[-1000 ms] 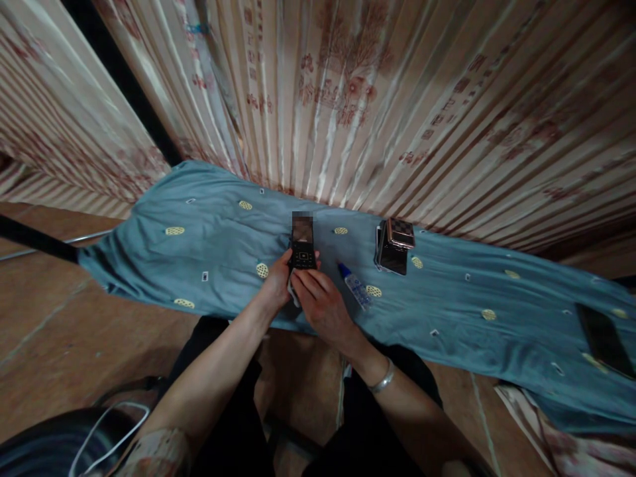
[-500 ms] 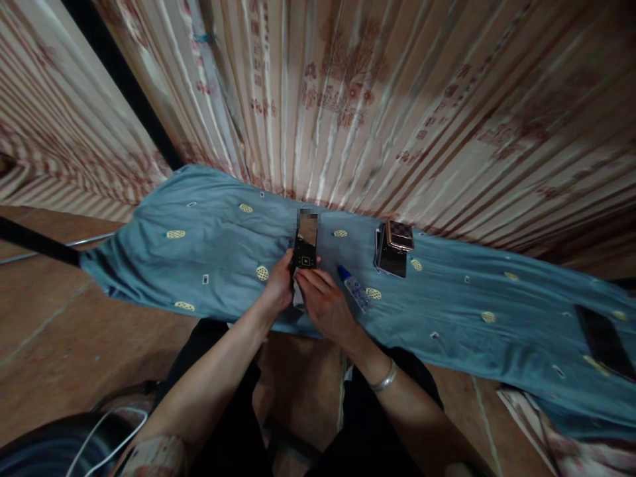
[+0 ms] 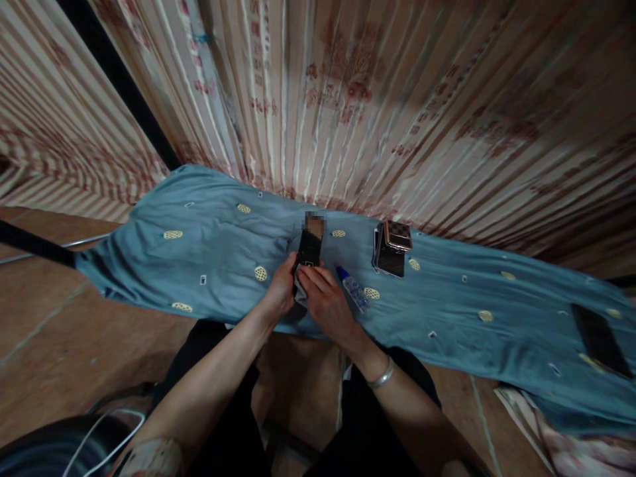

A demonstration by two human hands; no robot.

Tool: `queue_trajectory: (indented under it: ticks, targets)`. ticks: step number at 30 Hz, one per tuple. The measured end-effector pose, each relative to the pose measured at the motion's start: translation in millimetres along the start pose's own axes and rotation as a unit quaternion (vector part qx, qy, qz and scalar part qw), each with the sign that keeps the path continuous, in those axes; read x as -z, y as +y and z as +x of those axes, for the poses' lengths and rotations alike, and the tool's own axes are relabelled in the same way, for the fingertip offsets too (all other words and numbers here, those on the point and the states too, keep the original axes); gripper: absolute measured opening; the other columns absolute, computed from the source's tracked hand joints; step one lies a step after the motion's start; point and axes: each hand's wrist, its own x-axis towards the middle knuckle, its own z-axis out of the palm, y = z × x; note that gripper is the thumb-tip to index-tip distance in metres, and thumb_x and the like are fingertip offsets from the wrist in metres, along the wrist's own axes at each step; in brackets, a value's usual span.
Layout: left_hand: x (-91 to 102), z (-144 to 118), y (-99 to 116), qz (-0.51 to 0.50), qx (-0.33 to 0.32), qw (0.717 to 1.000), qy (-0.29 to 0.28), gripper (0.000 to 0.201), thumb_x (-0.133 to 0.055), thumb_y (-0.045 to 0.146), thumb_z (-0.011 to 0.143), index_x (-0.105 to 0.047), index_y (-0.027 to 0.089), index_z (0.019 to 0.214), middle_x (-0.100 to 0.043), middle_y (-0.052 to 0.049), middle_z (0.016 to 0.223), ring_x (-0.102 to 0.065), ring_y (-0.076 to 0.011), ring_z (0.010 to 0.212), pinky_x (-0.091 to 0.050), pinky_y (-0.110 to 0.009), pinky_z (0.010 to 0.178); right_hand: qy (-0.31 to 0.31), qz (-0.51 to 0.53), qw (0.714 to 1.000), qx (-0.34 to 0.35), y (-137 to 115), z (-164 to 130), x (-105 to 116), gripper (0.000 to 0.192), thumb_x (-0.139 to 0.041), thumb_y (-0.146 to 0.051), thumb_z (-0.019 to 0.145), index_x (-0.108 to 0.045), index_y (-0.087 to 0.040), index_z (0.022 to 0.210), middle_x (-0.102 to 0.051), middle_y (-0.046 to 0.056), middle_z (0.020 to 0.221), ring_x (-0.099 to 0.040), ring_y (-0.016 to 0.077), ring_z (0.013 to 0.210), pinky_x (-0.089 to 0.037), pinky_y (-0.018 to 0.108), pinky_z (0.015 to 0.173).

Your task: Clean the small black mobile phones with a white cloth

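A black flip phone [image 3: 309, 250] is open above a blue-green cloth [image 3: 209, 245]. My left hand [image 3: 281, 291] grips its lower half from the left side. My right hand [image 3: 324, 303] covers the keypad from the right, fingers pressed on a small pale cloth [image 3: 299, 291] between the two hands. A silver bangle [image 3: 381, 376] is on my right wrist. A small blue-capped bottle [image 3: 354, 287] lies just right of my right hand.
A stack of phones [image 3: 391, 249] sits further right on the cloth, and a dark flat phone [image 3: 599, 339] lies near its right end. A striped curtain [image 3: 348, 106] hangs behind. Brown tiled floor [image 3: 59, 331] and a white cable [image 3: 106, 434] are at the left.
The phone has tilted slightly to the right and my right hand's fingers have shifted a little on the keypad. Both hands stay on the phone.
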Motion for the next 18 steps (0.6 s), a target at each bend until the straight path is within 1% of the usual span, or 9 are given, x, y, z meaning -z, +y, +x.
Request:
queue_trajectory:
  ticks: [3, 5, 8, 11, 14, 16, 18]
  targets:
    - [-2.3, -2.5, -6.4, -0.014, -0.039, 0.999, 0.029, 0.021, -0.056, 0.019, 0.101, -0.07, 0.013, 0.087, -0.071, 0.001, 0.069, -0.065, -0.007, 0.059, -0.053, -0.015, 0.064, 0.023, -0.01, 1.0, -0.018, 6.4, 1.4, 0.0, 0.046, -0.041, -0.009, 0.102, -0.063, -0.013, 0.143, -0.07, 0.014, 0.138, -0.062, 0.0262, 0.127, -0.052, 0.046, 0.115]
    - [-3.6, -3.4, -7.8, -0.019, -0.038, 0.999, 0.026, 0.021, -0.057, 0.017, 0.1, -0.069, 0.013, 0.083, -0.068, 0.002, 0.066, -0.062, -0.0064, 0.057, -0.053, -0.015, 0.066, 0.036, -0.016, 0.999, -0.021, 9.4, 2.1, -0.6, 0.046, -0.04, -0.009, 0.102, -0.064, -0.013, 0.141, -0.07, 0.015, 0.137, -0.062, 0.0257, 0.126, -0.053, 0.044, 0.114]
    - [-3.1, -1.9, -6.6, -0.018, -0.025, 0.999, 0.014, 0.019, -0.061, 0.019, 0.098, -0.067, 0.014, 0.08, -0.068, 0.002, 0.066, -0.061, -0.007, 0.056, -0.051, -0.016, 0.062, 0.043, -0.022, 0.999, -0.02, 11.9, 2.5, -2.0, 0.045, -0.041, -0.008, 0.102, -0.065, -0.011, 0.139, -0.07, 0.015, 0.137, -0.062, 0.025, 0.127, -0.053, 0.043, 0.113]
    - [-0.5, 1.6, -5.2, -0.009, -0.028, 1.0, -0.001, 0.02, -0.062, 0.024, 0.097, -0.066, 0.014, 0.08, -0.068, 0.002, 0.067, -0.062, -0.0083, 0.057, -0.05, -0.018, 0.059, 0.051, -0.027, 0.998, -0.031, 15.0, 2.2, -3.0, 0.044, -0.042, -0.006, 0.101, -0.067, -0.011, 0.137, -0.071, 0.015, 0.135, -0.062, 0.0246, 0.126, -0.053, 0.043, 0.114]
    - [1.5, 4.1, -5.5, 0.008, -0.043, 0.999, -0.02, 0.018, -0.067, 0.027, 0.093, -0.066, 0.015, 0.08, -0.067, 0.002, 0.066, -0.066, -0.0118, 0.064, -0.05, -0.02, 0.061, 0.059, -0.031, 0.997, -0.047, 19.7, 1.6, -2.9, 0.041, -0.045, -0.006, 0.1, -0.069, -0.009, 0.134, -0.072, 0.017, 0.133, -0.064, 0.026, 0.123, -0.053, 0.045, 0.113]
    - [1.8, 4.6, -5.6, 0.017, -0.048, 0.998, -0.028, 0.016, -0.069, 0.027, 0.091, -0.066, 0.016, 0.08, -0.067, 0.001, 0.066, -0.069, -0.0144, 0.07, -0.051, -0.021, 0.063, 0.053, -0.03, 0.997, -0.052, 22.2, 1.0, -2.6, 0.04, -0.047, -0.006, 0.1, -0.068, -0.009, 0.134, -0.071, 0.018, 0.134, -0.064, 0.0267, 0.124, -0.052, 0.046, 0.114]
    - [1.5, 4.5, -4.8, 0.02, -0.043, 0.999, -0.027, 0.015, -0.068, 0.025, 0.091, -0.066, 0.016, 0.08, -0.067, 0.001, 0.065, -0.069, -0.0145, 0.068, -0.05, -0.021, 0.062, 0.05, -0.03, 0.997, -0.053, 22.4, 0.2, -2.4, 0.041, -0.048, -0.006, 0.1, -0.068, -0.009, 0.135, -0.071, 0.019, 0.134, -0.064, 0.0269, 0.124, -0.053, 0.046, 0.113]
